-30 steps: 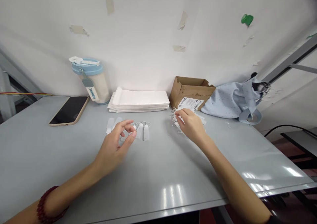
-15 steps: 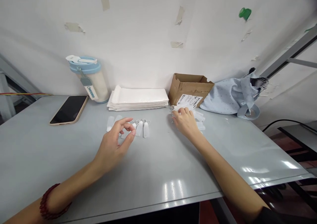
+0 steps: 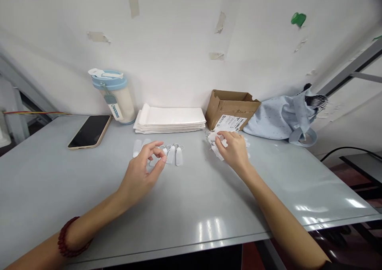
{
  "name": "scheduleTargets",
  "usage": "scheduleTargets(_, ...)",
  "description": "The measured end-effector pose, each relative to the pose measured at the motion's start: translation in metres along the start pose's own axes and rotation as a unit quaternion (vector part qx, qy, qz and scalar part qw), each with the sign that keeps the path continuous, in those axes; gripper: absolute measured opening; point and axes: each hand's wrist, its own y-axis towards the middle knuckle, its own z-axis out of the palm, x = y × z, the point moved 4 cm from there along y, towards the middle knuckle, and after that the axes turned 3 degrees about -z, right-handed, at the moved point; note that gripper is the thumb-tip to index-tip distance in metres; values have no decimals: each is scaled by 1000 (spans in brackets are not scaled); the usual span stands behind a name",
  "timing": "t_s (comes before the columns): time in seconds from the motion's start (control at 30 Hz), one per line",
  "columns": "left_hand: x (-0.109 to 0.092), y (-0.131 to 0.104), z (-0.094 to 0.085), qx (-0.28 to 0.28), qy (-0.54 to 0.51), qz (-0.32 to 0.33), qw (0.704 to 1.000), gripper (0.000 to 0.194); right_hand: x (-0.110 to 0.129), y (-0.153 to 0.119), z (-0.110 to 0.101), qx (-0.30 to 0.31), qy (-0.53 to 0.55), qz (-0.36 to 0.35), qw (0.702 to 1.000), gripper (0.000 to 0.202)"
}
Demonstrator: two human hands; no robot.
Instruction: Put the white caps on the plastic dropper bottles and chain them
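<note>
My left hand (image 3: 145, 170) hovers over a short row of small white tags (image 3: 179, 157) with loop ends on the grey table. Its fingers curve loosely towards the thumb, with no object visible between them, and it partly covers the row. My right hand (image 3: 234, 148) is at a heaped pile of similar white tags (image 3: 217, 152) in front of the cardboard box. Thumb and index finger come close together around a white tag (image 3: 221, 138); the hand hides part of the pile.
A stack of white envelopes (image 3: 174, 117) lies against the wall beside the cardboard box (image 3: 231, 107). On the left are a phone (image 3: 90, 131) and a blue-lidded cup (image 3: 117, 99). A light blue cloth bag (image 3: 271, 117) slumps at the right. The grey table (image 3: 179, 210) ends near me.
My right hand has drawn back slightly from the box, and more of the tag pile shows in front of it. The left hand keeps its pose above the row. The view has shifted a little.
</note>
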Motion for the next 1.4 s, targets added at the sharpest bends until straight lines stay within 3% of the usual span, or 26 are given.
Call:
scheduleTargets(0.17, 0, 0, 0, 8, 5, 0, 1000, 36, 5, -1, -13, -21, 184, 54, 981, 22)
scheduleTargets(0.37, -2, 1, 1, 15, 4, 17, 1000, 31, 21, -8, -17, 93, 423, 209, 877, 26)
scheduleTargets(0.47, -2, 1, 3, 31, -7, 18, 999, 31, 31, -13, -14, 131, 489, 219, 834, 23)
scheduleTargets(0.63, 0, 3, 6, 66, -35, -22, 997, 34, 43, -21, -9, 180, 546, 197, 794, 20)
scheduleTargets(0.77, 0, 4, 5, 87, -59, -32, 994, 31, 48, -24, -9, 197, 563, 183, 781, 19)
scheduleTargets(1.4, -8, 1, 5, 113, -77, 45, 990, 24, 59, -26, -12, 216, 560, 162, 783, 20)
